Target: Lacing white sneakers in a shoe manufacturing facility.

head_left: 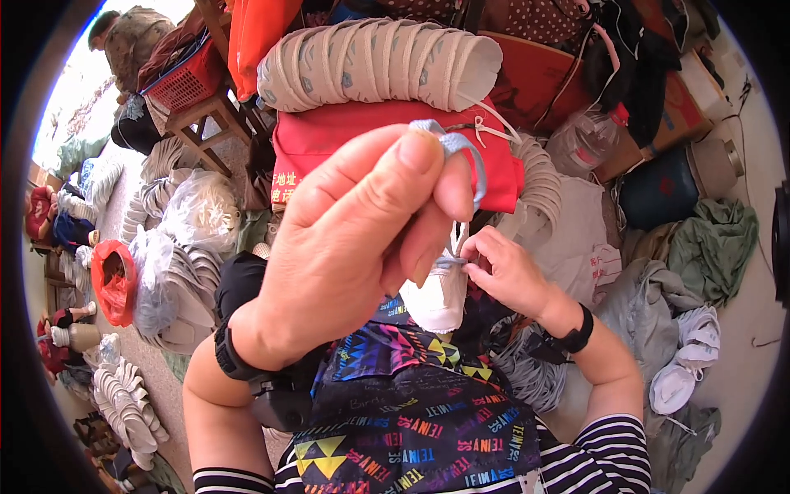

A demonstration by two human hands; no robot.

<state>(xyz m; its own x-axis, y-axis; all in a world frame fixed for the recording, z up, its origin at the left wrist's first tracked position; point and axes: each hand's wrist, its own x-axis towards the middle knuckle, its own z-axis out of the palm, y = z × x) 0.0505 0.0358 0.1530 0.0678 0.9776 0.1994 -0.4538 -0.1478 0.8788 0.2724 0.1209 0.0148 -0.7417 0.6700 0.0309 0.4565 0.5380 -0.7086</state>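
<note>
Left hand (362, 198), mid-frame, has thumb and finger clamped on a grey lace (475, 165). Below and to the right of it I can see a white shoe (436, 303), its long axis seeming to run up and down the frame. The right hand (514, 267) is nearer, just beside the shoe, fingertips pinched on grey lace there. Lower centre spreads a patterned apron (411, 412); upper centre, red cloth (317, 136).

Scene brightly lit; strongest light at upper left, overexposed to white beside a person (136, 49). White shoe (436, 306) near centre partly washed out. Fisheye bends the margins, black vignette fills the corners; far-left detail soft.
</note>
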